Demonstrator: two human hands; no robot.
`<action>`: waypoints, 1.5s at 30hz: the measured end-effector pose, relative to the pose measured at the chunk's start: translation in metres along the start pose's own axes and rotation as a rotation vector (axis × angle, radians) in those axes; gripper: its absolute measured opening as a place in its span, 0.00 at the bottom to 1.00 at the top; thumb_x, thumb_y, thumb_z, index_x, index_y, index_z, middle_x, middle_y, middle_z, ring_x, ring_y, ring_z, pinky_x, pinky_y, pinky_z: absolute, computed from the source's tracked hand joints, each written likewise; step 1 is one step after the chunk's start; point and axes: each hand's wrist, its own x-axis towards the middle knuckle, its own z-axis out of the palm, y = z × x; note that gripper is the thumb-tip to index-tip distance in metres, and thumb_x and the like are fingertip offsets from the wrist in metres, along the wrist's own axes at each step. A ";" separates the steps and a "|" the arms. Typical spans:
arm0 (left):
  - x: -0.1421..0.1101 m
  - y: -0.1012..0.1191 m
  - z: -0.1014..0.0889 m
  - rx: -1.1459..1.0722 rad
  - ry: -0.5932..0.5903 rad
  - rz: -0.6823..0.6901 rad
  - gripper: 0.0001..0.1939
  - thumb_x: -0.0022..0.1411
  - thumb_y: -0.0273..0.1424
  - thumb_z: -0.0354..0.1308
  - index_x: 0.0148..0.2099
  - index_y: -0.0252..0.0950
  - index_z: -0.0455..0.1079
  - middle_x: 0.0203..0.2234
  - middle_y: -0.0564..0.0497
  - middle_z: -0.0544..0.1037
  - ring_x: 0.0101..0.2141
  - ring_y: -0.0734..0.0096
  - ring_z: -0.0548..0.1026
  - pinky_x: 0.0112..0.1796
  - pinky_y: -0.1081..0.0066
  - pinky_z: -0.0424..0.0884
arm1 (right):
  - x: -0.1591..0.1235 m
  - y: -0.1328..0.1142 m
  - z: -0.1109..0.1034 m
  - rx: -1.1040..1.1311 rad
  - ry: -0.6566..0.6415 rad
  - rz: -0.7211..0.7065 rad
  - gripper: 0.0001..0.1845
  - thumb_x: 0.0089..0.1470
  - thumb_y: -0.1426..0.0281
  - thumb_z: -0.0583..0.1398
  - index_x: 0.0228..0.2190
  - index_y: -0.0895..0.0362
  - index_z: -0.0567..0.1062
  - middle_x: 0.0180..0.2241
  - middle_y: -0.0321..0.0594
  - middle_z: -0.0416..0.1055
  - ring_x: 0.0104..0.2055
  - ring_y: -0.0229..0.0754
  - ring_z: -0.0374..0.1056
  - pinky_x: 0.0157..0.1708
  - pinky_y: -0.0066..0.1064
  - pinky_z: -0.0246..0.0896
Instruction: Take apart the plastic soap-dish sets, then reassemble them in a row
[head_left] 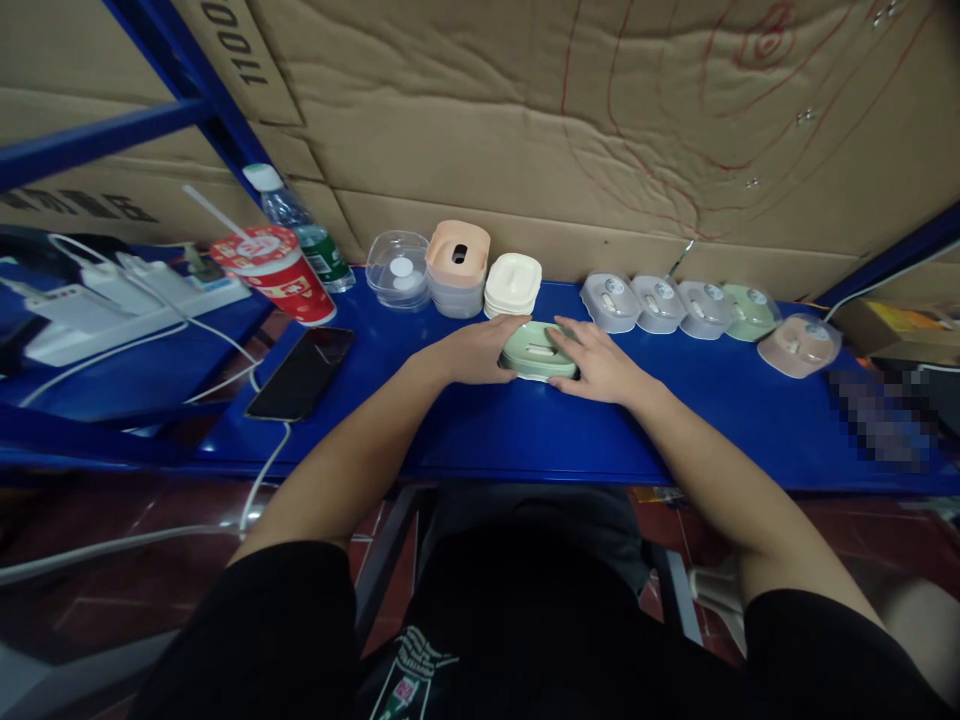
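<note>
A light green plastic box (537,346) with a slot in its top sits on the blue table. My left hand (480,350) is curved round its left side, and my right hand (596,358) grips the right side with fingers over the edge of the top. Just behind the box is a short stack of cream lids (514,283). To the left of that stack stand peach slotted pieces (459,250) on top of clear containers, and further left are more clear containers (399,266).
Along the back right stand several lidded boxes (658,303) in grey, green and pink. At left are a red paper cup (277,275) with a straw, a water bottle (307,230), a phone (301,373) and a power strip (135,312) with white cables. A cardboard wall (465,120) rises behind.
</note>
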 end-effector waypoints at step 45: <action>-0.025 -0.082 -0.059 0.185 0.673 -0.826 0.11 0.58 0.39 0.71 0.35 0.39 0.77 0.32 0.48 0.80 0.51 0.47 0.75 0.59 0.44 0.56 | -0.008 0.013 -0.008 0.189 0.000 0.086 0.49 0.62 0.35 0.57 0.71 0.54 0.66 0.71 0.57 0.63 0.72 0.66 0.62 0.69 0.66 0.60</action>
